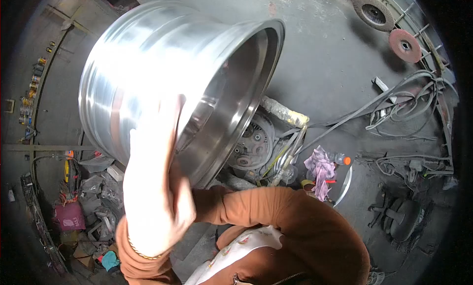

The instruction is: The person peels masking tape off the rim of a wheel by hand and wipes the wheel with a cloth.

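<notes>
A large shiny metal wheel rim [162,44] fills the upper left of the head view, tilted, its hollow side facing right. My left hand [152,181], washed out by glare, lies against the rim with its fingers stretched up along the metal near the lip. A thin gold bracelet [140,253] circles that wrist below a brown sleeve. My right arm [256,204] reaches across to the left in its brown sleeve. Beyond the cuff, my right hand is mostly hidden behind the left hand, and its fingers cannot be made out.
Behind the rim stands a machine with a round geared wheel [251,142] and a wrapped bar [283,110]. A pink cloth [320,169] and a bottle [340,159] are at right. Abrasive discs [405,46] hang at upper right, above cables [409,93]. Bags [96,186] lie at left, a stool [401,216] at right.
</notes>
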The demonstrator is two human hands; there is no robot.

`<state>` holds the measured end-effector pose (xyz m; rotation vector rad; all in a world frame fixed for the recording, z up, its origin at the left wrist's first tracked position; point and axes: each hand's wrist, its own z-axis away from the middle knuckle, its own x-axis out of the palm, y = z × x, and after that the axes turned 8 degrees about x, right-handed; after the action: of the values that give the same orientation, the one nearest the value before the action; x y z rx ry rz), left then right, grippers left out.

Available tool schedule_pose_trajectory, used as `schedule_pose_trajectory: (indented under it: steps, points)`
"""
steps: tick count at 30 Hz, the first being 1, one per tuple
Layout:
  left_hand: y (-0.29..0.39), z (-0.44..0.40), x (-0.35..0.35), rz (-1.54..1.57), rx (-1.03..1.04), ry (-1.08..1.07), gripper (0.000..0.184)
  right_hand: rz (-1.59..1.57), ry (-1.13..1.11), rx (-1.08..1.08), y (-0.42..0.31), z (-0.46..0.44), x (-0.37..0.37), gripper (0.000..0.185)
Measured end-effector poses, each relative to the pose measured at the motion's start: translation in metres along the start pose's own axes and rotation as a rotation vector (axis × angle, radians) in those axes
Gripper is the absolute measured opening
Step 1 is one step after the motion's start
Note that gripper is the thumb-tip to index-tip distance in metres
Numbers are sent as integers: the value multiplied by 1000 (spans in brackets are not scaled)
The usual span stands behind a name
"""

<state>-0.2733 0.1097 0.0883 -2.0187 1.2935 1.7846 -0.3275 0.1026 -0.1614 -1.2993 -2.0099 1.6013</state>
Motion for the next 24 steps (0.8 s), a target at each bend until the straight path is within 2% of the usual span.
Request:
schedule_pose_trajectory:
  steps: [1,3,5,7,9,11,13,14,15,17,18,19,20,21,23,24]
  points:
    - [1,-11,0,-69,38,-4,78,56,-16,18,15,5,-2,55]
    - [-1,-20,1,20,30,19,78,309,-110,175,68,17,-34,55]
    - [-3,-18,0,-63,74,-9,77,638,-189,402,122,27,-107,55]
    - [-2,-21,-1,-40,52,-11,77,949,-145,556,158,27,-207,55]
    - [-6,-18,0,-7,19,-17,77,1181,-64,528,161,10,-291,56]
    - [-16,-14,5,191,83,96,68,1287,-33,500,159,-1,-317,57]
    - [-23,4,9,131,63,77,72,1399,105,317,163,-6,-312,57]
    - [-22,16,18,239,47,262,81,1288,57,549,152,-3,-289,56]
    - [-22,32,28,349,32,439,91,1157,11,782,111,4,-245,55]
    - [-36,88,44,220,3,481,108,799,224,566,119,26,-165,49]
    - [-44,116,66,142,-94,483,110,710,73,582,104,17,-131,50]
    - [-61,163,96,173,-226,550,94,609,-79,606,89,7,-97,51]
    - [-68,184,116,14,-297,489,72,505,-222,639,74,-2,-64,52]
    - [-76,205,135,-144,-363,421,53,477,21,373,67,-2,-27,55]
    - [-81,211,155,4,-332,498,44,447,242,92,69,0,-7,58]
    - [-79,203,158,6,-308,600,40,343,150,69,72,-1,-9,60]
